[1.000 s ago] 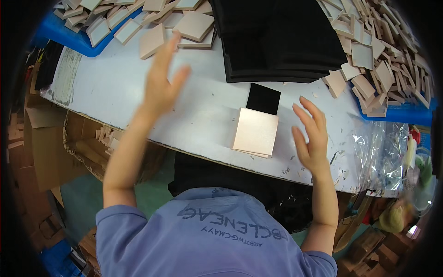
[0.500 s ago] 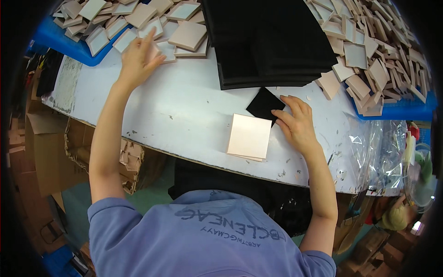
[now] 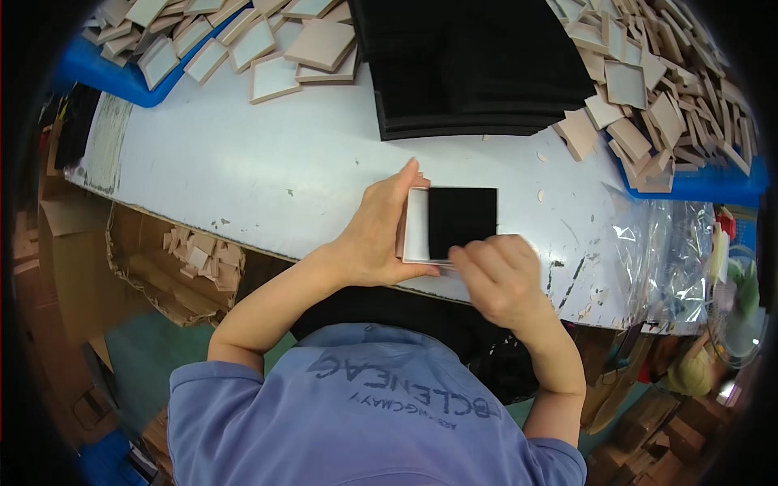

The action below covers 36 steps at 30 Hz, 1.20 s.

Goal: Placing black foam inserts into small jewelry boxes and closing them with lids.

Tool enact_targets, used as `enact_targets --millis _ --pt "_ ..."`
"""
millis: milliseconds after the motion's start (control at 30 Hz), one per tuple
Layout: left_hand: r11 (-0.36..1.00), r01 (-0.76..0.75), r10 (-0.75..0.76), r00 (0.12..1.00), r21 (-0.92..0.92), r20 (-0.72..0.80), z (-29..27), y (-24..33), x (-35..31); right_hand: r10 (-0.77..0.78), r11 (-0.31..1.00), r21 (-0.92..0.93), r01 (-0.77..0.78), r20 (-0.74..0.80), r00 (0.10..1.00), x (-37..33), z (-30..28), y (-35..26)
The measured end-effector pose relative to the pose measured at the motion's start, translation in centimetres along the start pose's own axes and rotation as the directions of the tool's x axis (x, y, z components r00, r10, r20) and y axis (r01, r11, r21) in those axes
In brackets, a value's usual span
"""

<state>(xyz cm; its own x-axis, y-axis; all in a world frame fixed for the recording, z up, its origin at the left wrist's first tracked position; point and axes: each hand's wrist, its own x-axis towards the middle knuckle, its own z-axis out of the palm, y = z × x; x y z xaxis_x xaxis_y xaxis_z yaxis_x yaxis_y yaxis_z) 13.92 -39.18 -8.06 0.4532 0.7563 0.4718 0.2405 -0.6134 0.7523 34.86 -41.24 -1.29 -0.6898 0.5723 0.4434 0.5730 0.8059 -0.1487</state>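
Observation:
My left hand (image 3: pixel 371 235) is wrapped around the left side of a shallow pale-pink box half (image 3: pixel 416 228), its white inside facing up. Thumb and fingers grip opposite edges of it. Over the right part of that box half lies a square black pad (image 3: pixel 463 217), flat and lined up with its sides. My right hand (image 3: pixel 501 279) has its fingers curled at the pad's lower edge, slightly blurred by motion. Whether other box halves lie beneath the one in my left hand is hard to see.
A tall stack of black sheets (image 3: pixel 478 81) stands at the table's far middle. Loose box halves (image 3: pixel 322 44) spill from a blue crate (image 3: pixel 121 79) at far left, more from a blue crate (image 3: pixel 713 188) at right. Clear plastic bags (image 3: pixel 677 251) lie at the right edge.
My left hand has come back from the far-left pile with a box half to the middle near edge. My right hand has moved the black pad from beside the stack onto the box half.

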Motion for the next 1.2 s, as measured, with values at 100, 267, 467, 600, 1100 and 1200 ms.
enact_targets --millis 100,267,467,600,1100,1200 --pt "1.000 0.001 -0.002 1.000 -0.019 -0.022 0.6 -0.2 -0.3 0.006 0.996 0.088 -0.010 0.043 0.999 0.5 0.8 -0.7" --pt "0.996 -0.017 0.015 1.000 0.092 0.021 0.0 0.2 0.0 0.043 0.955 0.294 -0.040 -0.001 0.999 0.9 1.2 1.1" --pt "0.937 -0.012 -0.062 0.978 0.350 0.199 -0.7 2.3 0.0 0.544 0.815 0.025 -0.578 -0.375 0.751 -2.7 1.1 16.8" --pt "0.977 -0.025 -0.012 0.985 0.213 0.170 -0.2 1.8 0.5 0.724 0.606 -0.199 -0.770 -0.263 0.638 -6.4 1.2 22.9" --pt "0.964 -0.006 -0.066 0.963 0.267 0.260 -0.9 2.2 0.4 0.447 0.830 0.435 -0.350 -0.142 0.883 -2.6 0.9 5.1" --pt "0.990 -0.099 0.090 0.992 0.101 0.094 -0.3 0.7 -0.1 0.347 0.864 0.373 -0.338 0.045 0.937 -0.9 0.7 4.0"
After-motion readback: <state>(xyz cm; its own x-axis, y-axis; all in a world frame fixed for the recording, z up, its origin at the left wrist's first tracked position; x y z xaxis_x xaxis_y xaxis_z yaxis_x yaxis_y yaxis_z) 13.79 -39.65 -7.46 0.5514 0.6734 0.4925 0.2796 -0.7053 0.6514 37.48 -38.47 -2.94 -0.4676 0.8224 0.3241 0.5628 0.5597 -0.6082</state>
